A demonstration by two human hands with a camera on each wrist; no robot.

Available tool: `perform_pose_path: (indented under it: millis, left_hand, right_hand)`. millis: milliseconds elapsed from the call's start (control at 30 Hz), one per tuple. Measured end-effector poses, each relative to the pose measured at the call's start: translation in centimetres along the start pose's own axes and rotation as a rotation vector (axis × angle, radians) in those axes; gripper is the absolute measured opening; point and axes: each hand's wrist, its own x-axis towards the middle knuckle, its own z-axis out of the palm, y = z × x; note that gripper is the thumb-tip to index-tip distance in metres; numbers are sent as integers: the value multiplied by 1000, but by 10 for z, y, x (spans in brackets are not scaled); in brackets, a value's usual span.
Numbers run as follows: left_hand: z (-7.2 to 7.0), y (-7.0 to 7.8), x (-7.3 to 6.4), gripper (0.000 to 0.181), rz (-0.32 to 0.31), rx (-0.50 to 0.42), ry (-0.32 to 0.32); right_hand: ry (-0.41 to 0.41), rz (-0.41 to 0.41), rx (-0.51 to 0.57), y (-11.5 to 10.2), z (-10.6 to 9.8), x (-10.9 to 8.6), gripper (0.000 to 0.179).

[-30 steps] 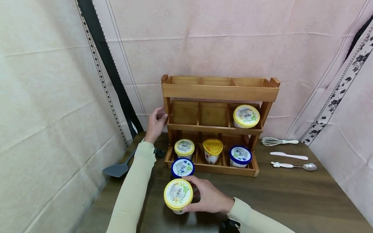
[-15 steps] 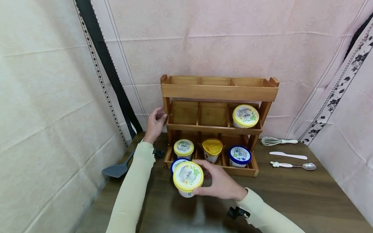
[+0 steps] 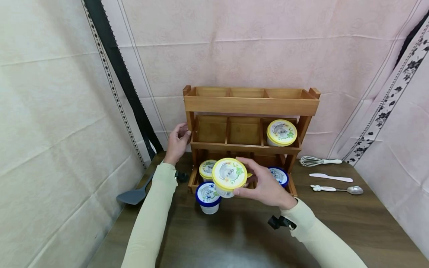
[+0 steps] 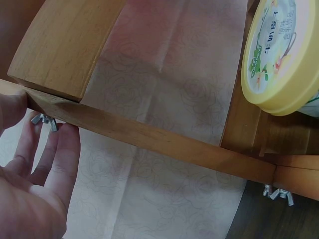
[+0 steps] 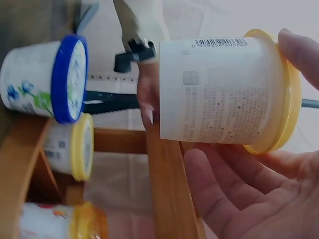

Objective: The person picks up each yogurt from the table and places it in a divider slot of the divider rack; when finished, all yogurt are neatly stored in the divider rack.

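Note:
My right hand (image 3: 268,188) holds a white tub with a yellow lid (image 3: 229,174) by its side, raised off the table and upright, in front of the rack's lowest tier. In the right wrist view, printed text and a barcode show on this tub (image 5: 214,94). My left hand (image 3: 177,145) grips the side post of the three-tier wooden rack (image 3: 251,107), thumb and fingers on opposite faces beside a wing nut (image 4: 46,120). Just below the held tub, a blue-lidded tub (image 3: 208,199) stands on the table before the rack.
A yellow-lidded tub (image 3: 282,133) sits in the middle tier's right compartment. The lowest tier has another yellow-lidded tub (image 3: 206,169) and a blue-lidded one (image 3: 279,176). A whisk (image 3: 320,161), knife (image 3: 331,177) and spoon (image 3: 336,189) lie right; a grey spatula (image 3: 132,196) lies left.
My right hand has carried the yellow-lidded tub up and to the right, from the table's front toward the rack. The left hand has stayed on the post.

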Motion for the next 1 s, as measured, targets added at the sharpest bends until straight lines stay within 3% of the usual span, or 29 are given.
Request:
perform_pose_path:
  millis: [267, 600, 1000]
  left_hand:
    - [2, -2, 0, 39, 9, 12, -3]
    - [2, 1, 5, 40, -11, -2, -7]
    - [0, 2, 2, 41, -19, -3, -10]
  right_hand:
    - [66, 58, -56, -4, -21, 14, 89]
    - [92, 37, -89, -5, -40, 34, 92]
    - [215, 129, -66, 1, -58, 61, 97]
